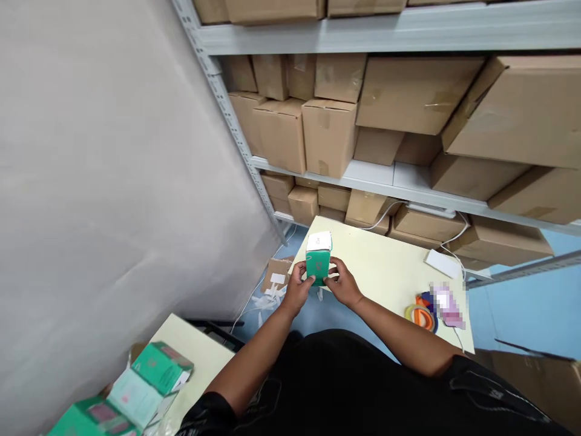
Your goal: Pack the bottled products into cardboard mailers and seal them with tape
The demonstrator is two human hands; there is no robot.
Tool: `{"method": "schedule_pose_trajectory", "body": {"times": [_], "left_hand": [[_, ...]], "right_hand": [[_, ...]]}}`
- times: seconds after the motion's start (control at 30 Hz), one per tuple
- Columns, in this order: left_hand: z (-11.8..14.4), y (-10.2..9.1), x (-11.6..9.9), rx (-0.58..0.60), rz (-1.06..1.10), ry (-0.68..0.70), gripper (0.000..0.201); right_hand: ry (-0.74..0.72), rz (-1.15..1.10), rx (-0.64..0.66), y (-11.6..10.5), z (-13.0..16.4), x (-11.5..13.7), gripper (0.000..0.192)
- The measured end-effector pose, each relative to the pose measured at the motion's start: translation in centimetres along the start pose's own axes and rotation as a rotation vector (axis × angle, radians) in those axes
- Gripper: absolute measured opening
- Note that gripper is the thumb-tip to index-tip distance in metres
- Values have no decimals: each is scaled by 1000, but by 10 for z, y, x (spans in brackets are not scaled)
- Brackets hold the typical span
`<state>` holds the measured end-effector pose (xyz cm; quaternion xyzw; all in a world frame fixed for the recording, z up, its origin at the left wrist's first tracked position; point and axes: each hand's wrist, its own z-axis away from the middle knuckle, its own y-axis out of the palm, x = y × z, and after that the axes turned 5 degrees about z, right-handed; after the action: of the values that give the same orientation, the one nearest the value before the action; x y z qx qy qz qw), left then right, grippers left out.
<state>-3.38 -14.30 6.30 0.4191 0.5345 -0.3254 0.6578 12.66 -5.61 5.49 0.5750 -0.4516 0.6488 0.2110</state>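
A small green box (319, 265) with a white top is held upright between both hands, above the near left edge of the pale yellow table (363, 260). On its left side my left hand (298, 289) is closed, the thumb pressed on the box's near face. My right hand (344, 283) grips the opposite side, thumb also on the near face and fingers curled behind. The fingertips at the back of the box are partly hidden.
Metal shelving (385, 36) full of cardboard boxes (327, 136) rises behind the table. Tape rolls (421, 317), a pixelated pinkish item (447, 306) and a white block (442, 264) lie on the right. More green boxes (161, 366) sit on a lower-left table. Paper scraps (267, 301) litter the floor.
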Motion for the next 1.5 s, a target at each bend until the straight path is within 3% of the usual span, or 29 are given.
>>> {"method": "schedule_pose_trajectory", "body": {"times": [0.27, 0.37, 0.5, 0.7, 0.87, 1.1, 1.33, 1.5], "left_hand": [[-84, 23, 17, 191, -3, -103, 40], [-120, 28, 26, 287, -28, -137, 39], [-161, 32, 39, 420, -107, -209, 39], [-203, 49, 55, 542, -201, -118, 36], [-217, 72, 73, 535, -315, -75, 43], [-217, 99, 85, 476, -378, -200, 49], [-208, 113, 95, 431, -423, -347, 17], [-200, 113, 109, 410, -440, -414, 20]], "right_hand": [[190, 60, -197, -30, -34, -19, 42], [302, 91, -301, -31, -53, -26, 44], [424, 171, -357, -27, -68, -37, 29], [506, 180, -458, -26, -67, -51, 28], [535, 252, -479, -43, -71, -64, 27], [542, 338, -397, -61, -75, -87, 20], [573, 298, -292, -71, -74, -129, 19], [584, 277, -225, -77, -69, -149, 20]]}}
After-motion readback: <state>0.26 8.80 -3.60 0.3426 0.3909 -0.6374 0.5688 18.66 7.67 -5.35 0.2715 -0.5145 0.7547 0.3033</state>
